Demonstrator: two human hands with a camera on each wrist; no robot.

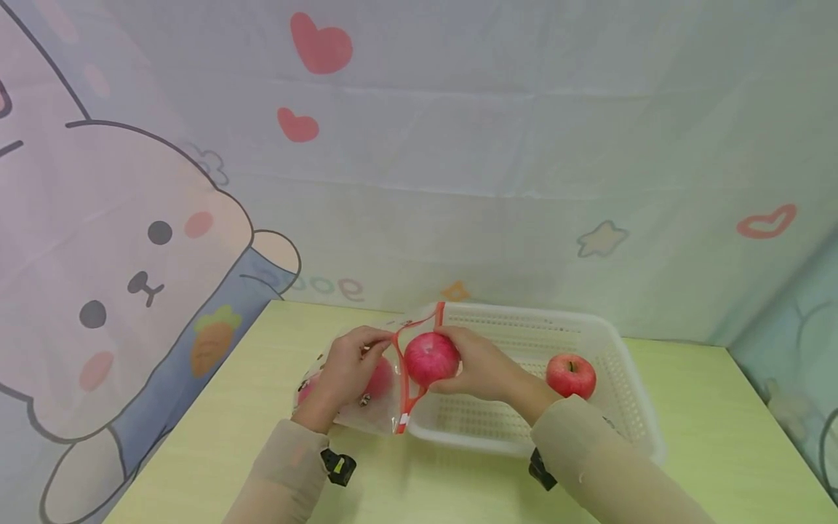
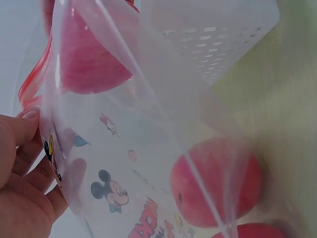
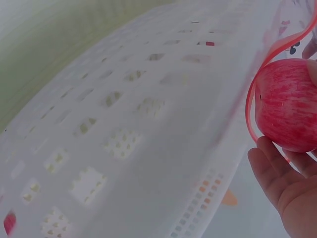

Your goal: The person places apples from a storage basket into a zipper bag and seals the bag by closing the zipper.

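My left hand [image 1: 350,364] pinches the red-edged mouth of a clear zip bag [image 2: 124,129] printed with cartoon mice. Inside the bag lie red apples [image 2: 213,181], seen through the plastic in the left wrist view. My right hand [image 1: 481,364] grips another red apple [image 1: 431,359] from its right side, at the bag's mouth. In the right wrist view the red zip strip [image 3: 250,106] curves round that held apple, with fingers under it. The bag's mouth stands spread apart around the apple.
A white perforated plastic basket [image 1: 612,349] stands right of the bag, under my right forearm. One red apple [image 1: 571,376] sits in it. The pale yellow table [image 1: 216,444] runs back to a printed cloth [image 1: 511,160] hung behind.
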